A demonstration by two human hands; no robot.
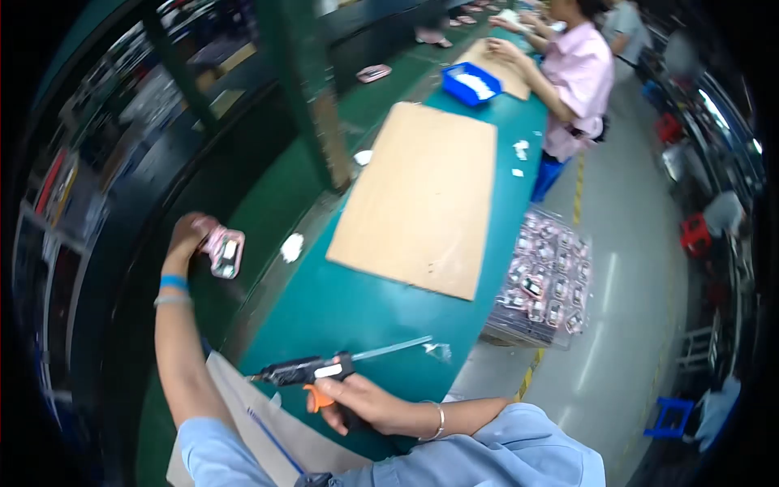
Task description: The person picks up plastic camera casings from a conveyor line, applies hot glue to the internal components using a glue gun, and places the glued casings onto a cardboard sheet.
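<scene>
A long, teal-green workbench (324, 312) carries a large, tan rectangular sheet of cardboard (422, 195), with small white scraps (520, 149) and a crumpled clear scrap (439, 351) lying apart from it. Farther along sits an open, blue plastic bin (457, 88) of white pieces (475, 83). Alongside, a flat, dark-green strip (349, 107) bears a small, pink-rimmed piece (373, 74); a blue stool (672, 416) stands on the grey floor (621, 325).

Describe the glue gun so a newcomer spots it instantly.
Find the green table. At its near end, short of the cardboard sheet, the right hand holds the black glue gun. Only it has an orange trigger and a translucent stick poking out behind.
</scene>
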